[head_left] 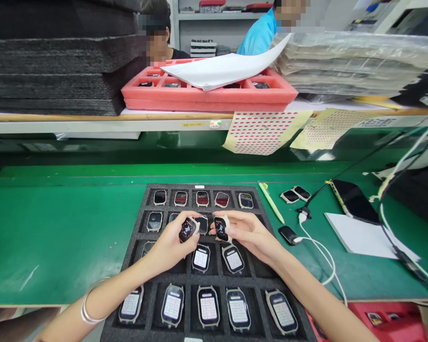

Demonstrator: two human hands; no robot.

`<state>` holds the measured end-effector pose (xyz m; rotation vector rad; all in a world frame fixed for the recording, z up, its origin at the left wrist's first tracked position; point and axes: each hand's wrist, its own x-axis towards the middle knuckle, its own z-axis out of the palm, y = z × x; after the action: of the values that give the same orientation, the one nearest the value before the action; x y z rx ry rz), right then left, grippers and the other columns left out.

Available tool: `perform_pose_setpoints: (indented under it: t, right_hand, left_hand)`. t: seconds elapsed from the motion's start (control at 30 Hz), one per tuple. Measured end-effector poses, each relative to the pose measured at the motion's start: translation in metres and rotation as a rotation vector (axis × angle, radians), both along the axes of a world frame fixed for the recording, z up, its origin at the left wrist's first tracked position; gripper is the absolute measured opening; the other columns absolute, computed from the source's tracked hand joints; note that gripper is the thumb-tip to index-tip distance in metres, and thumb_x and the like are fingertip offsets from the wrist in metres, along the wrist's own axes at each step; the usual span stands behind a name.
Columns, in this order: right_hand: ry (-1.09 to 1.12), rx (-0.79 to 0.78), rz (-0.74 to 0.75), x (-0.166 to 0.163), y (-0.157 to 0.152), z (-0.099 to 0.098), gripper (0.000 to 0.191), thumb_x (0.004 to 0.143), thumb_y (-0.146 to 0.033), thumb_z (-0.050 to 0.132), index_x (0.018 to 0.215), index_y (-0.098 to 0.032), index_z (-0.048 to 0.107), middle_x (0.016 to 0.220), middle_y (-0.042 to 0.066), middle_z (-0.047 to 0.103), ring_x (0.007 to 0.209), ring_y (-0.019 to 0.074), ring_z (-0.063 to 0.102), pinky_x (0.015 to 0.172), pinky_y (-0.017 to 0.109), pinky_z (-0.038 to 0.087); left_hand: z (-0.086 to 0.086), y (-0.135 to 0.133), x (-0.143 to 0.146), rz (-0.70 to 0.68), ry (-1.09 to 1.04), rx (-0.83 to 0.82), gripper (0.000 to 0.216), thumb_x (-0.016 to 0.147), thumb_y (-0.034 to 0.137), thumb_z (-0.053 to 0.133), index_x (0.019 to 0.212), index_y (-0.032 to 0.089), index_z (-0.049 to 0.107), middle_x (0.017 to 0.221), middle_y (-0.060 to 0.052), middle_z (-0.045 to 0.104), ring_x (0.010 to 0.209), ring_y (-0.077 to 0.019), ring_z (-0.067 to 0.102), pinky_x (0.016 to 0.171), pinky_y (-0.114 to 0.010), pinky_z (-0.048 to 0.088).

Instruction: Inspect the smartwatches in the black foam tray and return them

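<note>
Above black foam tray (187, 304), approx. ctr of frame, L watch (188, 230) is pinched in L hand (172, 241) & R watch (220, 229) in R hand (248, 232), both grips closed, units held side by side, apart, R long axis near-vert., L tilted.

Left hand (171, 242) pinching, right hand (248, 232) gripping

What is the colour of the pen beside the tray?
The pen is light yellow-green; see the head view.
</note>
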<state>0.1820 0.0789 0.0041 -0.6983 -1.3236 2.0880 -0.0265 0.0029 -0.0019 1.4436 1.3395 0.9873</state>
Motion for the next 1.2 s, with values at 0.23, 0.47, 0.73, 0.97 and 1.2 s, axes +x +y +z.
perform_pose_setpoints:
  t: [0.23,0.47,0.73,0.97,1.2]
  right_hand:
    - [0.014,0.011,0.012,0.0006,-0.0003,0.0004,0.035,0.077,-0.02,0.073,0.111,-0.017,0.066,0.101,0.009,0.071,0.091,0.02,0.068,0.088,0.031,0.048]
    - [-0.011,0.019,0.02,0.0016,-0.0007,0.0003,0.036,0.076,-0.021,0.074,0.111,-0.017,0.066,0.1,0.009,0.071,0.09,0.0208,0.068,0.088,0.033,0.049]
    - [-0.036,0.017,-0.001,0.0013,-0.002,0.0029,0.037,0.074,-0.024,0.075,0.11,-0.017,0.067,0.098,0.009,0.071,0.089,0.0222,0.068,0.087,0.037,0.05]
    - [-0.014,0.017,0.001,0.0022,-0.0015,0.0022,0.036,0.075,-0.022,0.074,0.11,-0.017,0.067,0.098,0.01,0.071,0.089,0.022,0.068,0.086,0.036,0.05]
    - [-0.017,-0.007,0.02,0.0011,-0.0018,0.0039,0.037,0.077,-0.025,0.073,0.113,-0.017,0.065,0.102,0.01,0.07,0.093,0.0228,0.067,0.089,0.037,0.048]
  left_hand:
    - [-0.0023,0.001,0.0004,-0.004,-0.024,-0.013,0.036,0.08,0.015,0.05,0.116,0.02,0.048,0.095,-0.001,0.058,0.06,-0.0105,0.051,0.056,-0.022,0.042]
    - [-0.0026,0.0006,-0.001,-0.002,-0.012,0.004,0.036,0.079,0.014,0.051,0.114,0.02,0.05,0.092,0.0,0.059,0.067,-0.0121,0.054,0.06,-0.022,0.043]
    - [0.0001,0.0005,-0.0011,-0.001,-0.059,-0.029,0.037,0.081,0.018,0.052,0.117,0.02,0.047,0.089,0.0,0.056,0.055,-0.009,0.048,0.053,-0.021,0.042]
    - [0.0009,-0.0003,-0.0013,0.015,-0.066,-0.048,0.039,0.081,0.02,0.052,0.12,0.021,0.048,0.077,0.003,0.055,0.048,-0.0081,0.045,0.048,-0.021,0.039]
    - [0.0002,0.0005,-0.0012,0.022,-0.101,-0.089,0.04,0.081,0.021,0.053,0.12,0.021,0.046,0.077,0.003,0.052,0.046,-0.0067,0.043,0.043,-0.019,0.038]
